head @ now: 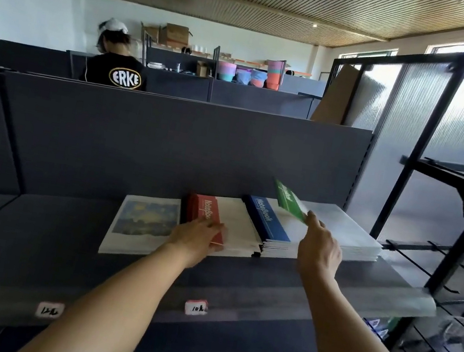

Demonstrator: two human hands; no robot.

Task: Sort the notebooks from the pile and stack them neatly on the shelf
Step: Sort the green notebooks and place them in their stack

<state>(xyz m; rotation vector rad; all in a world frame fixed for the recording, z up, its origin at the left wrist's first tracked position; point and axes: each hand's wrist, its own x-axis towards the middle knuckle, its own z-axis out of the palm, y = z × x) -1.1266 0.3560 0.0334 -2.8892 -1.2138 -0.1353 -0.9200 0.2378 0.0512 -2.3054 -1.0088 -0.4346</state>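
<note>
On the dark grey shelf [47,225] lie four stacks side by side: a painting-cover stack [143,224], a red-spined notebook stack [229,221], a blue-spined notebook stack [272,222] and a pale plain stack [347,232] at the right. My left hand [198,239] grips the front edge of the red notebook stack. My right hand [320,247] pinches a green notebook [289,201] by its corner and holds it tilted in the air above the blue and pale stacks.
Two white price tags [196,307] [50,310] sit on the shelf's front lip. A black wire rack [453,274] stands to the right. A dark back panel [168,146] rises behind the stacks. A person in a black shirt [119,71] stands beyond it.
</note>
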